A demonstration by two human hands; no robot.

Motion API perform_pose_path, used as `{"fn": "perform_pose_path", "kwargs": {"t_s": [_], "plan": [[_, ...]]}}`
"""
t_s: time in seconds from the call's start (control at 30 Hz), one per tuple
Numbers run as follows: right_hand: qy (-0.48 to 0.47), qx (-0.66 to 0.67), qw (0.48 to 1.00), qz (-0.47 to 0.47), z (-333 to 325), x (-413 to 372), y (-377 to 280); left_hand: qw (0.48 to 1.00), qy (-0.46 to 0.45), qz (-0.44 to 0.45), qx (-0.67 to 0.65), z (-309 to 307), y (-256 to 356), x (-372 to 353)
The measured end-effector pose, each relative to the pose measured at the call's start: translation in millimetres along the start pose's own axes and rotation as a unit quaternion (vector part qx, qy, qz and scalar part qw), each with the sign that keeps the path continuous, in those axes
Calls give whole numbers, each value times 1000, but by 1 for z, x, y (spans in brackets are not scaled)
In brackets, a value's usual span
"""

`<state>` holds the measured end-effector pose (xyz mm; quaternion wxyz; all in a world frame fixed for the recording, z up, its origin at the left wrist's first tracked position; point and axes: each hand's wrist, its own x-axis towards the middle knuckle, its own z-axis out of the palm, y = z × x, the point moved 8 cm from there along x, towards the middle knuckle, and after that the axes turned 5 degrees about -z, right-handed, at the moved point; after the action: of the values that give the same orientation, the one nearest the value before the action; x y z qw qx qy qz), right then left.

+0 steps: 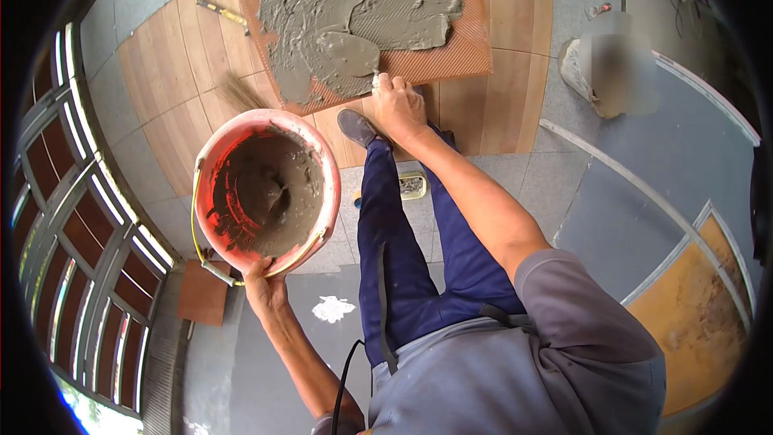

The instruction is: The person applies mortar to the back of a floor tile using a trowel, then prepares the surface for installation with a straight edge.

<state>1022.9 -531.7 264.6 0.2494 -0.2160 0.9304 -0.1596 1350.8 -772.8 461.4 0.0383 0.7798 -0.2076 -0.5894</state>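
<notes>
My left hand (266,283) is closed on the near rim of a red bucket (328,173), which tilts so that its inside faces me. Wet grey mortar (278,181) fills much of the bucket. My right hand (398,106) is closed around the handle of a trowel (353,54), mostly hidden by the fingers. The trowel's mortar-coated blade lies against the grey mortar spread over a large orange tile (467,55) with a ridged back. Bare ridges show along the tile's right and near edges.
A yellow-and-black tool (223,14) and a brush (240,93) lie on wood-look floor tiles (157,76). A small tray (413,186) sits between my legs. At left stands a metal gate (88,217); a long pale strip (636,181) crosses the floor at right.
</notes>
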Motion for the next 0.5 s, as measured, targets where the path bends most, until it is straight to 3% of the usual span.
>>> {"fn": "perform_pose_path", "kwargs": {"t_s": [0.1, 0.13, 0.17, 0.33, 0.43, 0.5], "plan": [[27, -43, 999, 13, 25, -20, 66, 1000, -1, 15, 3, 6, 6, -3], [17, 18, 995, 100, -16, -25, 77, 1000, -10, 18, 11, 10, 7, -4], [63, 14, 993, 101, -34, -32, 91, 999, -19, 19, 18, 13, 8, -6], [108, 14, 983, 147, -75, -65, 131, 998, -55, 33, 23, 6, 10, 5], [94, 30, 982, 161, -84, -85, 143, 998, -61, 20, 27, 13, 11, 1], [87, 118, 972, 181, -93, -87, 153, 997, -60, 24, 35, 23, 14, -10]]}}
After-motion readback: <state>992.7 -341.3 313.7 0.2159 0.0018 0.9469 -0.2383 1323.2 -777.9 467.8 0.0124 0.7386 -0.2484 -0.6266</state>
